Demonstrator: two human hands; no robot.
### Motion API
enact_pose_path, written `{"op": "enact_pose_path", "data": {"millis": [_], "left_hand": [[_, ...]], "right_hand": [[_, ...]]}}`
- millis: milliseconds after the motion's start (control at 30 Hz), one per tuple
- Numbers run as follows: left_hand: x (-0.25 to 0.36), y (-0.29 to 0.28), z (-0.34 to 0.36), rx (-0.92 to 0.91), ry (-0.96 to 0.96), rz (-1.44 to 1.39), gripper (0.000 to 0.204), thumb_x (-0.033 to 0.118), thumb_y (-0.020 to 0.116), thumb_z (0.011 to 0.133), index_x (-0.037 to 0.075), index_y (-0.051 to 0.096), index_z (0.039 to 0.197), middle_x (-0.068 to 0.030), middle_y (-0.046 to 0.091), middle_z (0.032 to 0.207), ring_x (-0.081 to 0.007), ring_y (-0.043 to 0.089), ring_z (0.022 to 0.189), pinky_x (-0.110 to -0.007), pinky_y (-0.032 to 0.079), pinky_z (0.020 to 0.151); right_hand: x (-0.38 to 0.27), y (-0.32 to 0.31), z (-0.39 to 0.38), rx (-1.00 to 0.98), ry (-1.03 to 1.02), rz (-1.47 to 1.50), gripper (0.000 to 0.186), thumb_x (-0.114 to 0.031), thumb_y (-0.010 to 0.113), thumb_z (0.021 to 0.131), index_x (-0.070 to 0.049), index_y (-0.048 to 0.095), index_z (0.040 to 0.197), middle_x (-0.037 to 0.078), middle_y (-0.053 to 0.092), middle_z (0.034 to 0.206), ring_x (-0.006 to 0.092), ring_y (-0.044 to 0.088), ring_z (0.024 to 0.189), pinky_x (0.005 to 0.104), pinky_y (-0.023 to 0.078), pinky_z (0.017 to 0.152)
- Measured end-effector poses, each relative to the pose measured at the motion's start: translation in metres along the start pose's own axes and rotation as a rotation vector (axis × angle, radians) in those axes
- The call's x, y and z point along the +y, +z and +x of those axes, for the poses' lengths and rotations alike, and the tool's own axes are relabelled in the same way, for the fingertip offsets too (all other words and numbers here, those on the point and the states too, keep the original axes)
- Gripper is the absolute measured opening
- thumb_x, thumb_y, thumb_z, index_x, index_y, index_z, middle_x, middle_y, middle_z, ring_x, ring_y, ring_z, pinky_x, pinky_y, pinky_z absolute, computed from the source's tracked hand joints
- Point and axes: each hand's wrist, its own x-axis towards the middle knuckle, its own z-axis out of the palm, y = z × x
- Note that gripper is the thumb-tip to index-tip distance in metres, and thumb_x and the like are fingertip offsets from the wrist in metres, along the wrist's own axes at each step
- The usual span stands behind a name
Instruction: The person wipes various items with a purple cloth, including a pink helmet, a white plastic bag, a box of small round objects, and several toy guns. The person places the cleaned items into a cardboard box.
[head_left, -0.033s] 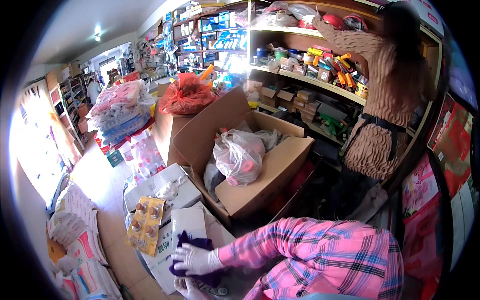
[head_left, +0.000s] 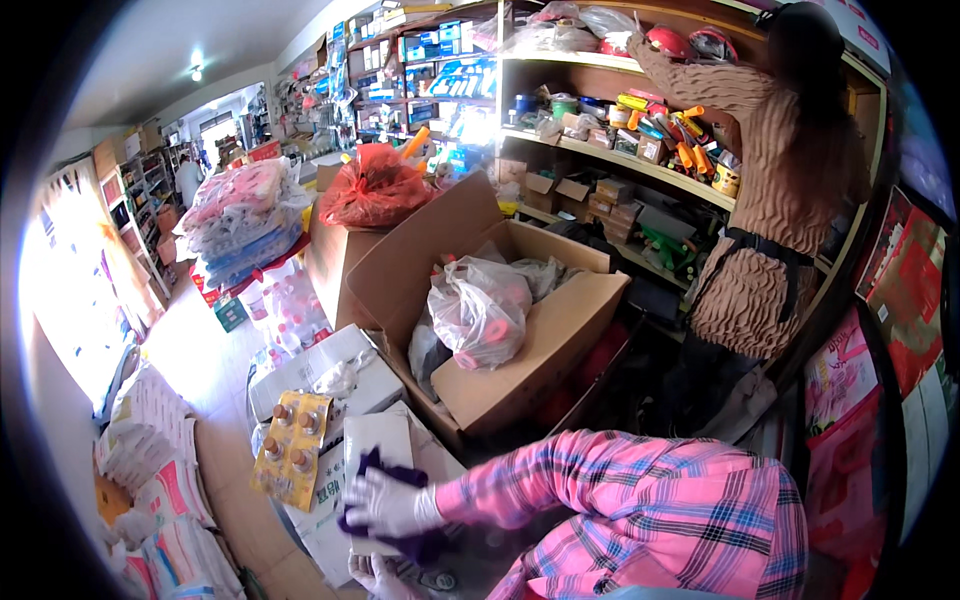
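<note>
Lining the far left are stacked packs, with a yellow bottle pack to their right, beside the left edge of a white carton. The left hand, white-gloved, shows mostly its fingers near the carton's near edge; I cannot tell whether it grips anything. The right hand, also gloved, is flat with fingers spread, not clenched, over a dark purple cloth. That cloth lies on the carton toward its left edge, showing past the fingers and below the wrist. To handle it well, I would keep the palm level and the pressure even, steady one corner with the left fingers against rucking, and mind the carton's left edge, where cloth could slip. Further right, a tall box holds a plastic bag between its flaps; beyond it, a co-worker reaches up to the top shelf.
</note>
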Motion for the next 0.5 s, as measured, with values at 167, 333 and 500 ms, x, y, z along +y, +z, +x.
{"op": "enact_pose_path", "data": {"millis": [167, 333, 500], "left_hand": [[-0.003, 0.019, -0.010, 0.223, -0.081, 0.100, 0.051, 0.026, 0.067, 0.088, 0.000, 0.049, 0.128, -0.0163, 0.058, 0.115, -0.0261, 0.055, 0.097, -0.040, 0.048, 0.077], [-0.011, 0.026, -0.031, -0.073, -0.444, -0.290, 0.063, 0.052, 0.063, 0.087, 0.007, 0.049, 0.130, -0.0147, 0.053, 0.122, -0.0288, 0.052, 0.105, -0.048, 0.047, 0.089], [-0.003, 0.083, -0.035, -0.163, -0.508, -0.259, 0.057, 0.052, 0.065, 0.086, 0.015, 0.053, 0.127, -0.0085, 0.056, 0.120, -0.0267, 0.052, 0.107, -0.054, 0.046, 0.090]], "right_hand": [[0.101, -0.031, 0.007, -0.064, 0.578, -0.083, 0.039, -0.038, 0.054, 0.091, -0.019, 0.055, 0.124, 0.015, 0.049, 0.130, 0.0355, 0.046, 0.121, 0.0582, 0.036, 0.097], [0.113, -0.028, 0.043, 0.029, 0.628, -0.014, 0.035, -0.034, 0.058, 0.089, -0.013, 0.059, 0.117, 0.016, 0.061, 0.116, 0.0361, 0.061, 0.104, 0.0481, 0.048, 0.088], [0.201, -0.029, -0.010, 0.687, 0.818, 0.504, 0.035, -0.027, 0.056, 0.093, -0.003, 0.058, 0.118, 0.018, 0.066, 0.109, 0.0341, 0.062, 0.101, 0.0401, 0.048, 0.087]]}}
